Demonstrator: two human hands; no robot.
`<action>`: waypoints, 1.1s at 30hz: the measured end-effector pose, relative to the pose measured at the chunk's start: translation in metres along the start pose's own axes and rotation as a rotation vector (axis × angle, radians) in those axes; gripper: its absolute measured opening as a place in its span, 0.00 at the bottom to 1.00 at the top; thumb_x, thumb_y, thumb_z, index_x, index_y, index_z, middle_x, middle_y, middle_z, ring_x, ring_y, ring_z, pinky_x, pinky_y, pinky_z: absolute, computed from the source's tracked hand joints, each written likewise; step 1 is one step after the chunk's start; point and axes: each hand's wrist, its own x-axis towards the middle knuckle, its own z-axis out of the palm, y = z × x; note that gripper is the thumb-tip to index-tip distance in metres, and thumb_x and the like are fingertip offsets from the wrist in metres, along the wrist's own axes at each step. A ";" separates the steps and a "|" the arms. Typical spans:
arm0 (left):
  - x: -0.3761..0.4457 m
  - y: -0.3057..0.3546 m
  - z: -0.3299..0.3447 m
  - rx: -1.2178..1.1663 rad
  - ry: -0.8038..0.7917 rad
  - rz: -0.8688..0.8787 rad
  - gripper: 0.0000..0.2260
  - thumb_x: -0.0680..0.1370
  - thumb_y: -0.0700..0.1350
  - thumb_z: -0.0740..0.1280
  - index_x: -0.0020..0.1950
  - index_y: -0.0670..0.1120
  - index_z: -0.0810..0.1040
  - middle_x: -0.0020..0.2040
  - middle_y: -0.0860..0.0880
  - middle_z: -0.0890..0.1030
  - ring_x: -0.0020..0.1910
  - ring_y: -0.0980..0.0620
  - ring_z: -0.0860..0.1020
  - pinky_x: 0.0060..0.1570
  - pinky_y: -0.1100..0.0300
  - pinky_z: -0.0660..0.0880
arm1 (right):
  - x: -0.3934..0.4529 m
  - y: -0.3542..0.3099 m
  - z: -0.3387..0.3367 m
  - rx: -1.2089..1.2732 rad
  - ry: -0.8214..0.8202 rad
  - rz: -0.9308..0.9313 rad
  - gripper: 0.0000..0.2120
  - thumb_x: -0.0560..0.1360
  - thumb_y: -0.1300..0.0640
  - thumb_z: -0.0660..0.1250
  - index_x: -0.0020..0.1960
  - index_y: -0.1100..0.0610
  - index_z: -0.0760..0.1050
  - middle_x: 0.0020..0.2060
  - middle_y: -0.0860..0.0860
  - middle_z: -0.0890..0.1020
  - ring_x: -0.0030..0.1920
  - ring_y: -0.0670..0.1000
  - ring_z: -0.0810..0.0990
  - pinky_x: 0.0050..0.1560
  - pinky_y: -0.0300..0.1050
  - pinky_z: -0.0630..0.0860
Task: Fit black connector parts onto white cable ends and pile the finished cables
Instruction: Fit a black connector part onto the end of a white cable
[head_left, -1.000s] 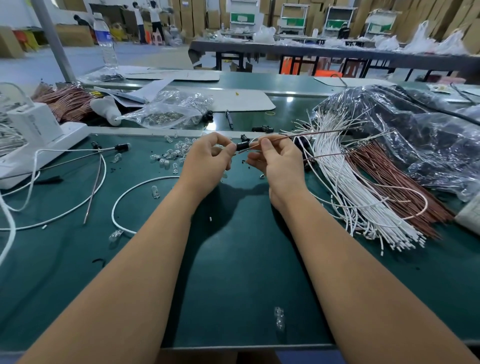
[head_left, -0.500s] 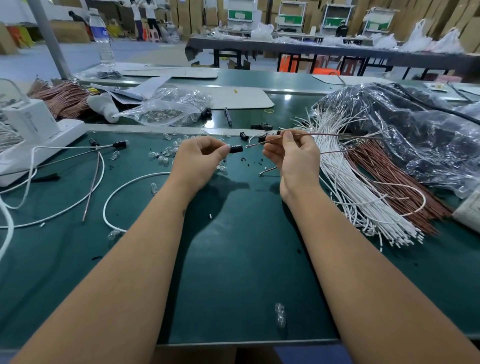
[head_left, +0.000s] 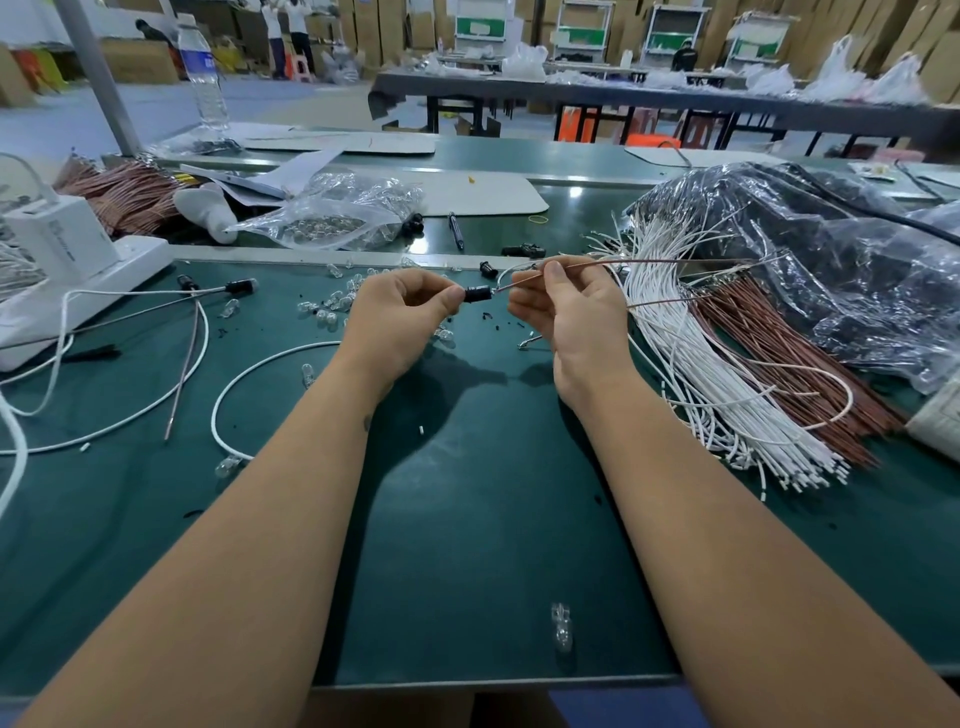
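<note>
Left hand: centre of frame, raised over the desk; fingers curled, pinching the connector.
Connector: black, short cylinder, between the two hands, at the wire's left end.
Right hand: just right of the connector; thumb and forefinger pinching the wire.
Wire: thin, brown, running right over the white cables.
White cables: loose bundle, right of frame, beside brown wires.
Finished cable: left of frame, black tip.
Bulbs: clear, scattered behind the left hand.
</note>
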 end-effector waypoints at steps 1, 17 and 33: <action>0.000 0.000 0.000 -0.001 0.003 -0.001 0.04 0.76 0.44 0.71 0.42 0.48 0.82 0.36 0.52 0.82 0.34 0.59 0.76 0.37 0.71 0.72 | -0.001 0.001 0.001 -0.032 -0.040 0.018 0.07 0.82 0.64 0.59 0.47 0.60 0.73 0.39 0.56 0.82 0.33 0.50 0.81 0.39 0.42 0.80; -0.006 0.015 -0.004 0.072 -0.098 0.075 0.04 0.73 0.41 0.74 0.41 0.50 0.82 0.36 0.54 0.83 0.34 0.62 0.78 0.38 0.69 0.75 | -0.014 -0.001 0.005 -0.264 -0.260 0.037 0.03 0.77 0.66 0.67 0.48 0.61 0.79 0.34 0.54 0.82 0.31 0.49 0.80 0.37 0.42 0.80; -0.005 0.015 -0.041 0.845 0.098 0.051 0.05 0.69 0.50 0.70 0.36 0.53 0.77 0.33 0.57 0.74 0.46 0.46 0.75 0.51 0.53 0.64 | -0.007 -0.001 0.002 0.013 -0.089 0.156 0.03 0.76 0.66 0.68 0.43 0.61 0.78 0.31 0.54 0.81 0.28 0.47 0.78 0.32 0.38 0.77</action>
